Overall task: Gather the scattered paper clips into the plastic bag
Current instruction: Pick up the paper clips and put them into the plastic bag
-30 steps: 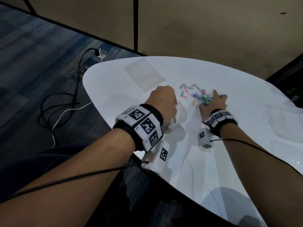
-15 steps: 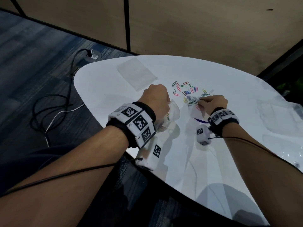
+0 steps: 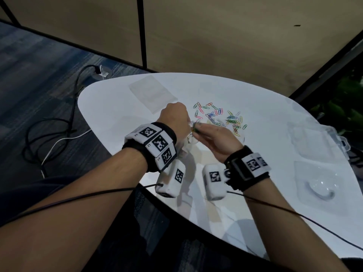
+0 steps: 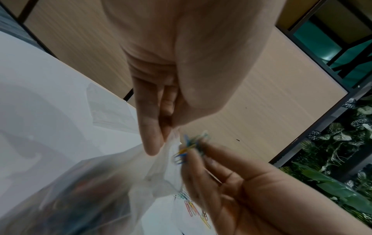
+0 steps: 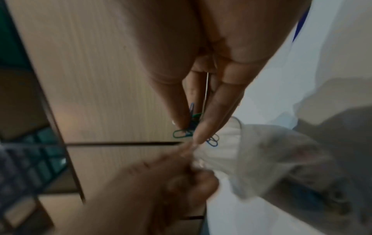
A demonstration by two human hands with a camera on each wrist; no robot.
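My left hand (image 3: 174,120) pinches the top edge of a clear plastic bag (image 3: 185,148) and holds it up above the white table (image 3: 110,107); the bag (image 4: 112,182) hangs below the fingers with coloured clips inside. My right hand (image 3: 208,134) pinches a small bunch of paper clips (image 4: 191,146) at the bag's mouth, right beside the left fingers. In the right wrist view the bunch of clips (image 5: 193,127) sits between thumb and fingers just above the bag (image 5: 261,151). Several coloured paper clips (image 3: 222,116) lie scattered on the table beyond both hands.
A flat stack of clear bags (image 3: 153,93) lies at the table's far left. Clear plastic boxes (image 3: 318,142) and a clear tray (image 3: 322,183) sit at the right. Cables (image 3: 49,134) run over the carpet left of the table, whose near edge is by my forearms.
My right hand has left the pile with a bunch of clips and moved left and up to the bag's mouth. The left hand has lifted the bag off the table.
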